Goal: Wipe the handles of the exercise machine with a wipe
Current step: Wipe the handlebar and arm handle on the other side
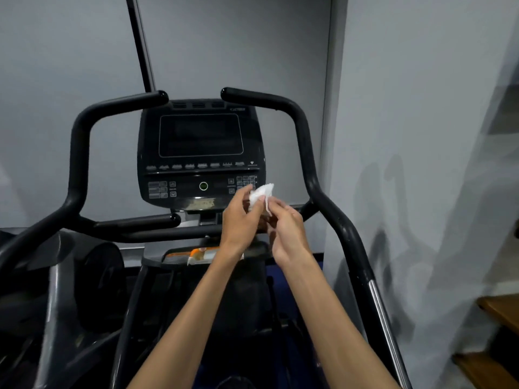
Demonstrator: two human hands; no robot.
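A black exercise machine stands in front of me, with a dark console [200,153] in the middle. Its left handle [81,141] and right handle [306,153] curve up on either side. A short inner grip [137,221] juts out low on the left. Both hands are raised in front of the console's lower right corner, clear of the handles. My left hand [240,220] and my right hand [288,230] pinch a crumpled white wipe [261,195] between them, a thin strip of it hanging by my right fingers.
An orange and white packet [200,255] lies on the machine's tray below my wrists. A grey wall rises behind, with a protruding wall corner [334,136] close to the right handle. Wooden steps [500,313] show at the lower right. Another dark machine [84,276] sits at the left.
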